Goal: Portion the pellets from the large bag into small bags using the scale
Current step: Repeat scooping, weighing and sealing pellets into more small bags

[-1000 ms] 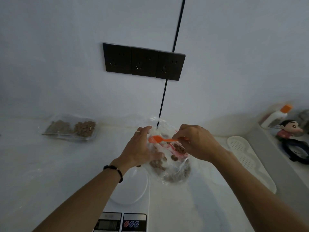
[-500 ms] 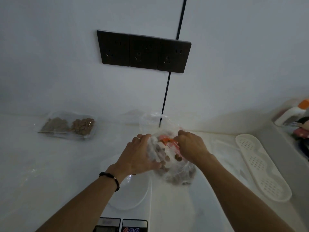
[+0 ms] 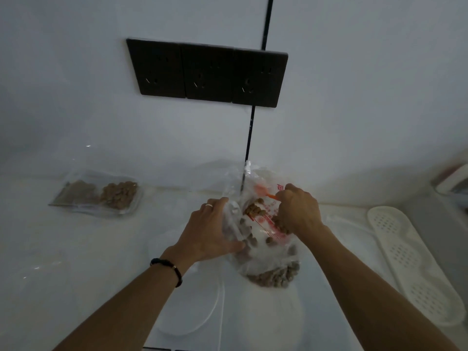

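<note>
Pellets sit heaped on the orange spoon inside the big bag, with more loose at its bottom, resting on the worktop just right of the scale. My left hand has its fingers curled round the bag's left wall, thumb pressed low against the film, holding the mouth open. My right hand is closed on the spoon's handle, reaching in from the right. Two filled small bags lie well apart at far left near the wall; a white perforated tray lies at right.

I judge this to be mid-scoop, with the load yet to be carried to the scale. I cannot make out a small bag on the scale pan; anything clear there is lost against the white.

Handling, as I read it: the bag is thin, limp film, light and slippery, and will collapse or slide if I loosen my grip. Best hold is on the rim or upper wall, as now, keeping the mouth wide. Pellets are small, dry and hard, so they will roll off a tilted spoon. The spoon is light and stiff; gripped near its end, it wants to be kept level on the way out.
</note>
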Tool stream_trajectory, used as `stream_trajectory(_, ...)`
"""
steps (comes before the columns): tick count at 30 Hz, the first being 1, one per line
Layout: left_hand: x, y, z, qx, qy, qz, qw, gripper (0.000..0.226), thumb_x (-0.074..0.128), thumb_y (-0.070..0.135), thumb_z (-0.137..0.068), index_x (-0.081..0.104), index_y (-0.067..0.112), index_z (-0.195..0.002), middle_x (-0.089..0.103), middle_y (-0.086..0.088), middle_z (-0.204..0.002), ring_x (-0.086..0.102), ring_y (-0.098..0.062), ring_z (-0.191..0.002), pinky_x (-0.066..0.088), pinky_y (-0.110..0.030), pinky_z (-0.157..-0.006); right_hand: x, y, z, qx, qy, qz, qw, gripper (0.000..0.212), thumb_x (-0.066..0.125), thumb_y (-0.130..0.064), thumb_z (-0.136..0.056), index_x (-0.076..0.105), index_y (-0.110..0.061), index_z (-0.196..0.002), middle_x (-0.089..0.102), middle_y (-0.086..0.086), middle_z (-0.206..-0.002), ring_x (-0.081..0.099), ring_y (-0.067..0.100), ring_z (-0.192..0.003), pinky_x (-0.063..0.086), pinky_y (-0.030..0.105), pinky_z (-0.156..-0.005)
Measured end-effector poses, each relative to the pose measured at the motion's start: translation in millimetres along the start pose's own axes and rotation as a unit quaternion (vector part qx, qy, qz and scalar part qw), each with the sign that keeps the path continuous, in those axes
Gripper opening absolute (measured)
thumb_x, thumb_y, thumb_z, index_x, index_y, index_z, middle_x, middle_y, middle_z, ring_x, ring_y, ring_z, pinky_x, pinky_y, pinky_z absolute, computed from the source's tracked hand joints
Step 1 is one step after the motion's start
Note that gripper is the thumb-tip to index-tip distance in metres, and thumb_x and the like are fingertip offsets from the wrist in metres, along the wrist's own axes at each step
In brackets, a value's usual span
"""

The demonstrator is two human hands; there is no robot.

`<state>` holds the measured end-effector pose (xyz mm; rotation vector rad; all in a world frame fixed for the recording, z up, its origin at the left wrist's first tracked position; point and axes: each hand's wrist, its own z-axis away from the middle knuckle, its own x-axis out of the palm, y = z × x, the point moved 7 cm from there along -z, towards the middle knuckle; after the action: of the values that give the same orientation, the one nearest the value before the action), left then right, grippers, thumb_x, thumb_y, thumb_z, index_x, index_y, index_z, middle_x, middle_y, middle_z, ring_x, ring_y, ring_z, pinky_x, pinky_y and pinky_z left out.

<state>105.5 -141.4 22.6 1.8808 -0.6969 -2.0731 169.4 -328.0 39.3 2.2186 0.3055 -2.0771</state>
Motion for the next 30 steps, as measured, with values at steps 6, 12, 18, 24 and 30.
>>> stream_trajectory(6,1,1,7,-0.001,-0.005,-0.011,1.000,0.111,0.077,0.064,-0.064,0.020,0.020,-0.148,0.031,-0.003,-0.148,0.036,-0.022,-0.132,0.030,-0.035,-0.108,34,12,13,0.063,-0.061,-0.071,0.994,0.016,0.059,-0.015,-0.086,0.073,-0.019,-0.092,0.067,0.001,-0.089,0.059,0.019,-0.070,0.056,0.032,-0.069)
stream_trajectory(12,-3,-3,17,-0.005,0.004,-0.017,1.000,0.109,0.077,0.062,-0.064,0.021,0.020,-0.148,0.032,-0.003,-0.148,0.036,-0.022,-0.132,0.030,-0.036,-0.108,49,-9,20,0.050,-0.155,-0.242,0.957,0.029,0.055,-0.008,-0.092,0.075,-0.025,-0.106,0.072,-0.008,-0.083,0.053,0.003,-0.055,0.036,0.010,-0.046)
stream_trajectory(18,-3,-11,28,-0.005,0.006,-0.015,1.000,0.109,0.078,0.060,-0.064,0.021,0.021,-0.148,0.032,-0.002,-0.148,0.035,-0.021,-0.133,0.028,-0.036,-0.110,54,-9,39,0.149,-0.223,-0.426,0.864,0.031,0.056,0.007,-0.082,0.077,-0.014,-0.093,0.067,0.007,-0.067,0.054,0.013,-0.049,0.041,0.024,-0.046)
stream_trajectory(24,-5,-10,33,0.008,0.014,-0.006,1.000,0.108,0.078,0.060,-0.064,0.022,0.021,-0.148,0.033,-0.003,-0.148,0.033,-0.021,-0.134,0.028,-0.037,-0.111,47,0,53,0.215,-0.210,-0.518,0.801,0.028,0.059,0.011,-0.079,0.077,-0.008,-0.088,0.063,0.015,-0.072,0.046,0.011,-0.041,0.032,0.021,-0.036)
stream_trajectory(30,-9,-4,34,0.006,0.023,0.020,1.000,0.105,0.079,0.058,-0.065,0.023,0.020,-0.147,0.034,-0.003,-0.146,0.035,-0.021,-0.131,0.030,-0.036,-0.108,8,9,65,0.204,-0.176,-0.512,0.815,0.031,0.056,0.011,-0.081,0.078,-0.011,-0.084,0.056,0.013,-0.071,0.040,0.016,-0.055,0.026,0.023,-0.041)
